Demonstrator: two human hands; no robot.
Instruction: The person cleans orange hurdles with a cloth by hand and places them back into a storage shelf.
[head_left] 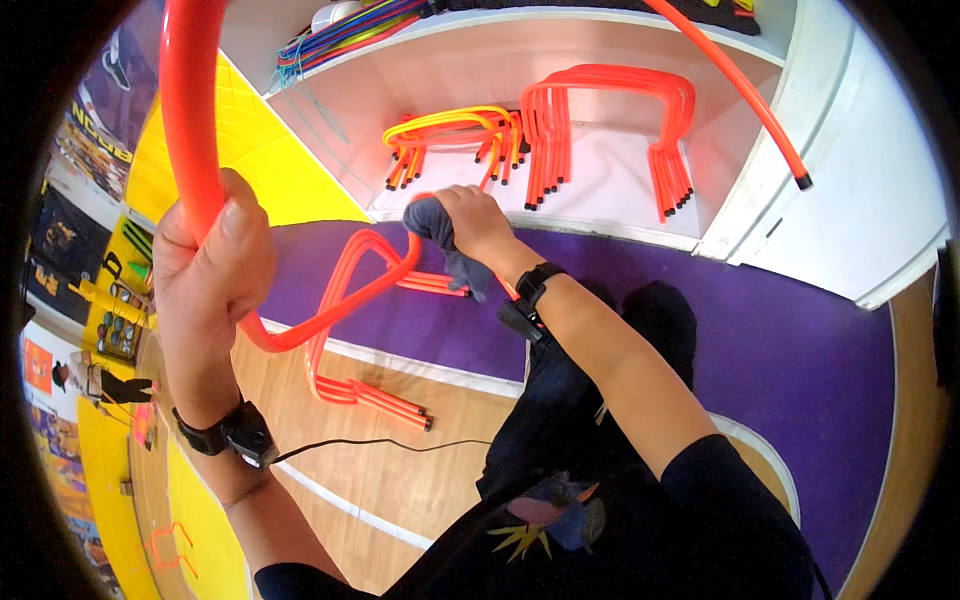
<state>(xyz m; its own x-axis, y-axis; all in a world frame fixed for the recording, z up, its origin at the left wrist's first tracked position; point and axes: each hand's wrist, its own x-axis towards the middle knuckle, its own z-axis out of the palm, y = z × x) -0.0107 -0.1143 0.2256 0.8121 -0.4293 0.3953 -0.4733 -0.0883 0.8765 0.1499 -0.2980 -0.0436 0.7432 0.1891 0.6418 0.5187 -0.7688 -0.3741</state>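
Note:
My left hand (pixel 215 265) is wrapped round the thick orange tube of a training hurdle (pixel 335 312), raised close in front of me. Its tube bends below that hand and runs up toward the right. There my right hand (pixel 480 225) presses a dark grey cloth (pixel 434 222) around the tube, fingers closed. An orange leg with a black end cap (pixel 803 181) slants in at the top right; where it joins lies out of view. Below the held tube, several nested orange hurdles (pixel 330 375) rest on the floor, their capped ends toward the right.
A white shelf unit (pixel 620 40) stands ahead. Its lower bay holds stacked orange hurdles (pixel 610 75) and smaller yellow and orange ones (pixel 450 125); coloured cords (pixel 350 35) lie above. A white door (pixel 860 170) is at right. Far left, a person (pixel 115 385) stands.

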